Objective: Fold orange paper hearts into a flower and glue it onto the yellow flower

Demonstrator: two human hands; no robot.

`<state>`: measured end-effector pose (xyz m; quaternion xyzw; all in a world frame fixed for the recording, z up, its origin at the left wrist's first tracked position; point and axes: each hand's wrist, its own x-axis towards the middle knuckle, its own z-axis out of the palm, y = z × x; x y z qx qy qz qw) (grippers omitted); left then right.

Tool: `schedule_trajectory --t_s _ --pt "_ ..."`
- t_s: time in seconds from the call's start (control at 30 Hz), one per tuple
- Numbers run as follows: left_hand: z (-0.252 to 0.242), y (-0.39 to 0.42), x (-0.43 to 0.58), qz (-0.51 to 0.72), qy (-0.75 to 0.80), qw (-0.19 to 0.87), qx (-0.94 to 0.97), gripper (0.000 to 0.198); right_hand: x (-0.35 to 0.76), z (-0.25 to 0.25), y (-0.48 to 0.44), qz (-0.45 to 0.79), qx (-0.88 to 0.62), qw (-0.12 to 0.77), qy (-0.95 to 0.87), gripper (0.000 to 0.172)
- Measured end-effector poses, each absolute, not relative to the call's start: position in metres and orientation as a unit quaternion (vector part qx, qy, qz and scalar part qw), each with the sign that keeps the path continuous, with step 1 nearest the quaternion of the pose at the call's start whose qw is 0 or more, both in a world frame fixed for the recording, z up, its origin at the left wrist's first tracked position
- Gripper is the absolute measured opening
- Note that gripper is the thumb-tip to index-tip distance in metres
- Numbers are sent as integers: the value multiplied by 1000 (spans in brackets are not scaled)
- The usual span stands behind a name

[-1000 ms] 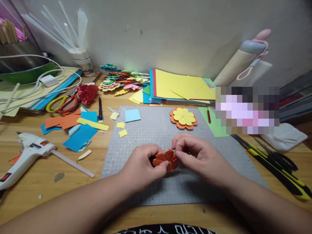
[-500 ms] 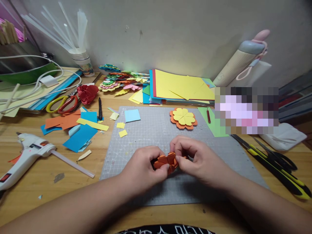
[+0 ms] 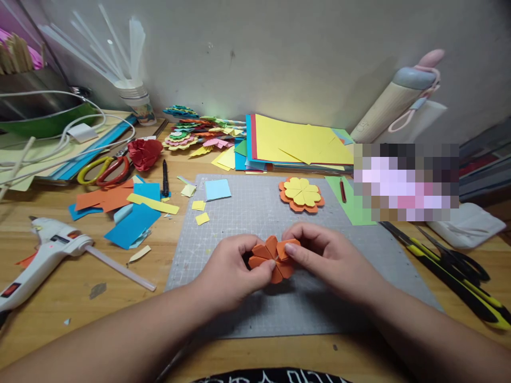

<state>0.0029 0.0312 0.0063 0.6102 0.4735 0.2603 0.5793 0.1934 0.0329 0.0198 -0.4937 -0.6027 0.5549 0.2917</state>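
Opened flatter than in the earlier frame, the orange folded-paper flower (image 3: 281, 272) shows creased, spread petals above the grey gridded cutting mat (image 3: 243, 213); left hand (image 3: 233, 271) clamps one side, right hand (image 3: 329, 255) pinches one petal.

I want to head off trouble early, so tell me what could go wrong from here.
Both the left hand and the right hand pinch the orange paper flower, so a petal might crease or tear. The knife and scissors lie beside the right arm; an outward swing could bump them. The glue stick pokes out near the left arm and might get knocked.
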Motion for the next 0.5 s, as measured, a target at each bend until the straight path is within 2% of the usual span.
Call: schedule_trajectory --t_s 0.23,0.37,0.5 --pt "6 34 1 255 458 570 633 14 196 21 37 608 -480 281 -566 18" --pt "6 34 2 252 456 531 669 14 195 22 36 584 -490 281 -583 18" --pt "5 32 3 241 455 537 668 9 193 22 34 557 -489 285 -608 18"
